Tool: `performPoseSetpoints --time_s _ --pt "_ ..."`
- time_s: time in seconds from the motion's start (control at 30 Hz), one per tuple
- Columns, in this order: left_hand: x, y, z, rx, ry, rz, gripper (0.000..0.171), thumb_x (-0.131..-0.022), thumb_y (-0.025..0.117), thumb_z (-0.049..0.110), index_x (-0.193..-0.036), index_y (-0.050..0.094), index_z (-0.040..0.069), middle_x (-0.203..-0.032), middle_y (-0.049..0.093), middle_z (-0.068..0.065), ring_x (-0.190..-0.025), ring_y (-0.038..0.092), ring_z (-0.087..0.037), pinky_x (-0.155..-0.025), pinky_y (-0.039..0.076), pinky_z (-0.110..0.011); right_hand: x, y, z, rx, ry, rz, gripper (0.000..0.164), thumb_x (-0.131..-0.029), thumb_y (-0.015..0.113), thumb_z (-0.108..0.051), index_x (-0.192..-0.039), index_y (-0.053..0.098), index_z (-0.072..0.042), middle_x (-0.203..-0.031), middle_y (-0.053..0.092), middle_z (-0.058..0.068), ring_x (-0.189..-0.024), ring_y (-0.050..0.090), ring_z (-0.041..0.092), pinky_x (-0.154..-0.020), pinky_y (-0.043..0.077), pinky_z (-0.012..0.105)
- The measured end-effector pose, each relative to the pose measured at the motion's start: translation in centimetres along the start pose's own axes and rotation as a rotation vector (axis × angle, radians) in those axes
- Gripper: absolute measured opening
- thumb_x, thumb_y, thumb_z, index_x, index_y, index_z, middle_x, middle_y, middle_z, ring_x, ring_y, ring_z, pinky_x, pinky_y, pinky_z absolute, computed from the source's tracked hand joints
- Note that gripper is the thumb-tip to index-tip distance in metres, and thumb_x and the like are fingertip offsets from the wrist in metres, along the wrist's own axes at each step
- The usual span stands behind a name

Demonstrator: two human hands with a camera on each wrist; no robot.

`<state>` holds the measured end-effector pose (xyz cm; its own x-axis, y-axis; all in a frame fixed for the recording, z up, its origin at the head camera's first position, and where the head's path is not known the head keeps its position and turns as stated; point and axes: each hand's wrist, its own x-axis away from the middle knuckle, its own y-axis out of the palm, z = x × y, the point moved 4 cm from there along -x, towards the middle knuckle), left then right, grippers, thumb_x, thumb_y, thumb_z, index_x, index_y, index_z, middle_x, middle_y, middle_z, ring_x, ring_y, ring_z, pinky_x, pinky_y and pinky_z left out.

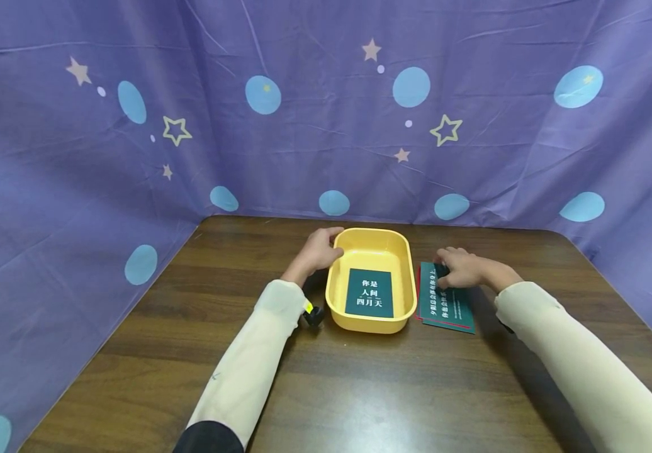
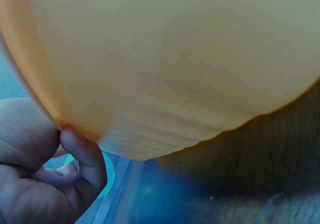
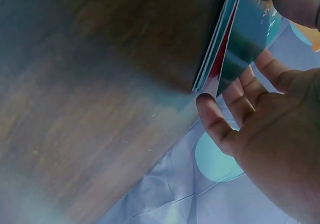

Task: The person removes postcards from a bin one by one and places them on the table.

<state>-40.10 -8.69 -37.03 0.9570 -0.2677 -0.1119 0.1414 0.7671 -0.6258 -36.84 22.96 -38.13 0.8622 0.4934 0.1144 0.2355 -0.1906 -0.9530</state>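
Observation:
My left hand (image 1: 319, 250) grips the far left rim of a yellow plastic basin (image 1: 368, 325), its thumb at the inner side; the left wrist view shows the fingers at the rim. Inside the basin a dark green card (image 1: 369, 292) with white Chinese lettering lies flat. To the right, my right hand (image 1: 464, 269) is over a small stack of green cards (image 1: 445, 311), one edge showing red. In the right wrist view it pinches the top card (image 3: 242, 46), thumb on the face and fingers at the far edge, that edge tilted up from the cards below.
Basin and cards rest on a brown wooden table (image 1: 382, 390). Behind it hangs a purple curtain (image 1: 326, 145) with stars and blue dots. A small black device (image 1: 313, 316) sits at the left wrist, close to the basin's side.

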Motion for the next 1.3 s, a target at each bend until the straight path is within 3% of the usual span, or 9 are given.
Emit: performPoseSetpoints --time_s 0.17,0.43,0.73,1.1,1.3 --pt "0.0 0.0 0.0 -0.007 -0.002 0.001 0.058 -0.084 0.059 0.004 -0.141 0.044 0.004 -0.115 0.059 -0.017 -0.089 0.059 -0.02 -0.071 0.054 -0.026 0.1 0.1 0.1 -0.042 -0.012 0.0 0.049 -0.077 0.07 -0.022 -0.118 0.054 -0.002 -0.106 0.053 0.011 -0.102 0.045 0.03 -0.087 0.039 0.049" --pt "0.2 -0.1 0.1 -0.014 -0.005 0.0 0.059 -0.083 0.058 0.004 -0.14 0.045 0.004 -0.114 0.059 -0.016 -0.089 0.059 -0.021 -0.071 0.054 -0.027 0.1 -0.3 -0.1 -0.06 -0.028 -0.02 0.052 -0.076 0.071 -0.02 -0.122 0.054 -0.003 -0.106 0.053 0.011 -0.101 0.045 0.029 -0.087 0.038 0.049" --pt "0.1 -0.1 0.2 -0.017 0.017 0.01 0.059 -0.082 0.058 0.003 -0.14 0.045 0.003 -0.112 0.06 -0.018 -0.088 0.059 -0.021 -0.07 0.054 -0.026 -0.7 -1.9 -1.0 -0.012 -0.046 0.103 0.047 -0.088 0.065 -0.03 -0.124 0.052 -0.002 -0.111 0.055 0.019 -0.104 0.048 0.034 -0.086 0.041 0.051" --pt "0.1 -0.1 0.2 -0.013 0.019 0.009 0.059 -0.082 0.057 0.001 -0.139 0.046 0.002 -0.112 0.061 -0.018 -0.087 0.059 -0.02 -0.069 0.053 -0.025 -1.8 -3.9 -3.7 -0.081 -0.11 0.29 0.051 -0.094 0.057 -0.035 -0.132 0.047 -0.004 -0.123 0.051 0.015 -0.114 0.047 0.03 -0.093 0.041 0.05" --pt "0.2 -0.1 0.2 -0.001 0.013 0.003 0.06 -0.082 0.057 0.001 -0.14 0.044 0.001 -0.111 0.061 -0.018 -0.086 0.059 -0.021 -0.068 0.053 -0.026 -2.5 -4.3 -6.1 -0.07 -0.144 0.304 0.056 -0.093 0.053 -0.045 -0.132 0.048 -0.006 -0.122 0.052 0.012 -0.113 0.049 0.025 -0.094 0.042 0.046"
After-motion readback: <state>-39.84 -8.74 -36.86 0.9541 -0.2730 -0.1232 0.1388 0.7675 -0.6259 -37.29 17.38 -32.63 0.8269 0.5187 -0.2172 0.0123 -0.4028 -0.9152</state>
